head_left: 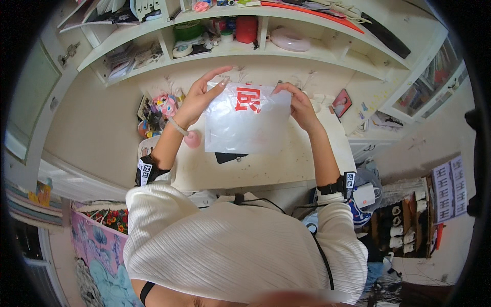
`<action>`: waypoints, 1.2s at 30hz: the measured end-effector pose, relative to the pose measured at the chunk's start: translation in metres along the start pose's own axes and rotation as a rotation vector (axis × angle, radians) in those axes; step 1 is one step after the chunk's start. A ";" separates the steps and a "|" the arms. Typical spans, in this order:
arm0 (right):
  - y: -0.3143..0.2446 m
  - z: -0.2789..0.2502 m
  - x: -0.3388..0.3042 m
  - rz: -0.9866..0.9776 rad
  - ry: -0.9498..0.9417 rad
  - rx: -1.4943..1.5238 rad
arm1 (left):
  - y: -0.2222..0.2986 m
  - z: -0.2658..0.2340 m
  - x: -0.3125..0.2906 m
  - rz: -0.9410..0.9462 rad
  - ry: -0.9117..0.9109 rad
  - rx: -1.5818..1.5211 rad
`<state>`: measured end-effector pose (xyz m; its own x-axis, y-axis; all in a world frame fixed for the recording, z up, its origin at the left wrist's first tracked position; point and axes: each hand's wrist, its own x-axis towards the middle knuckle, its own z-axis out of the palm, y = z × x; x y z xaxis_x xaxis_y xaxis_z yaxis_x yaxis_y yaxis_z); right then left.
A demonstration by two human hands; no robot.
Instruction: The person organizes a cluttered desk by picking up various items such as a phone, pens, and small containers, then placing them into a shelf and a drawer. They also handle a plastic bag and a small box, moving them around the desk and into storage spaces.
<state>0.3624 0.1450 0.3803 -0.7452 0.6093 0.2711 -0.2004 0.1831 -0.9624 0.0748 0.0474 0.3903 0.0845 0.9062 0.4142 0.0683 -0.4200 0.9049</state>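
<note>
A translucent white plastic bag [245, 130] with red printing hangs in front of me, held up over the desk. My left hand [197, 100] grips its upper left edge; the thumb lies at the edge, the index finger sticks out above, and the other fingers are partly hidden. At the upper right corner, my right hand [299, 105] pinches the bag between bent fingers. Below the bag's lower edge, part of a flat black item [230, 158] shows on the white desk [266, 174]. A pink round object [192, 139] stands beside my left wrist.
Curved white shelves [215, 57] run above the desk's back, holding a red cylinder [246, 29] and a pink oval thing [290, 39]. Colourful toys [164, 105] stand at the left. A framed pink picture [341, 102] leans at the right. A shoe rack [401, 220] is beyond my right arm.
</note>
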 end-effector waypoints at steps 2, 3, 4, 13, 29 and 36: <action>-0.002 -0.002 -0.005 -0.018 0.023 0.089 | 0.001 0.004 0.003 -0.059 0.001 -0.111; -0.002 -0.001 -0.007 -0.007 0.071 0.122 | 0.001 0.005 0.005 0.014 0.019 -0.050; -0.002 0.001 -0.010 -0.027 0.047 0.256 | -0.001 0.006 0.007 0.086 0.054 0.015; 0.049 0.030 -0.008 0.112 0.358 -0.235 | -0.021 0.018 0.021 0.488 0.305 0.505; -0.011 0.060 0.017 -0.344 0.867 -0.841 | -0.040 0.024 0.013 -0.009 -0.056 -0.153; 0.028 0.048 -0.035 -0.101 0.961 -1.040 | -0.078 0.032 0.002 -0.108 -0.159 -0.201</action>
<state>0.3528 0.0920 0.3428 0.0445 0.7614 0.6467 0.6399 0.4754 -0.6037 0.1018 0.0804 0.3174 0.2431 0.9198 0.3079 -0.1122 -0.2886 0.9509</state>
